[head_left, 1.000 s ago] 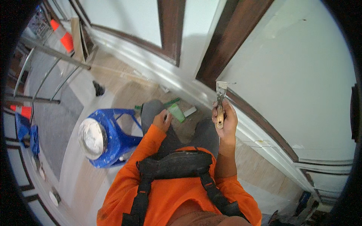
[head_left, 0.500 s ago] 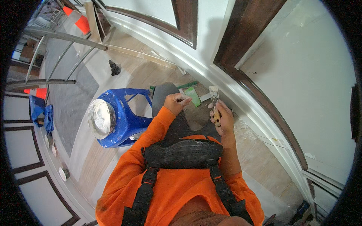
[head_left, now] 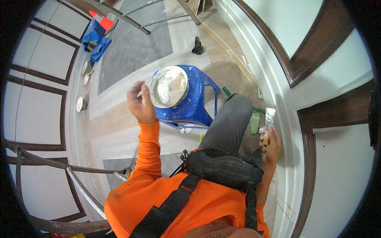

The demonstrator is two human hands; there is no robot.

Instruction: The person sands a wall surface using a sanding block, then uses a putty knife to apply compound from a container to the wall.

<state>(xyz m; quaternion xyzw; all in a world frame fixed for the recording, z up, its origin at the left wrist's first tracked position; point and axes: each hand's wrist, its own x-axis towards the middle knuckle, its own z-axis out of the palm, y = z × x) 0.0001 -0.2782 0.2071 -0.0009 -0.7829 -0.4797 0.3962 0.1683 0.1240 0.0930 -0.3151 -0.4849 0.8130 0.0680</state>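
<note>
the right hand (head_left: 271, 146) grips a wooden-handled putty knife (head_left: 269, 121), its blade coated white, near the white baseboard (head_left: 289, 146). the left hand (head_left: 142, 104), blurred, fingers partly curled, is just beside a round dish (head_left: 162, 104) of white paste (head_left: 167, 85) on a blue stool (head_left: 194, 93); whether it holds anything cannot be told.
</note>
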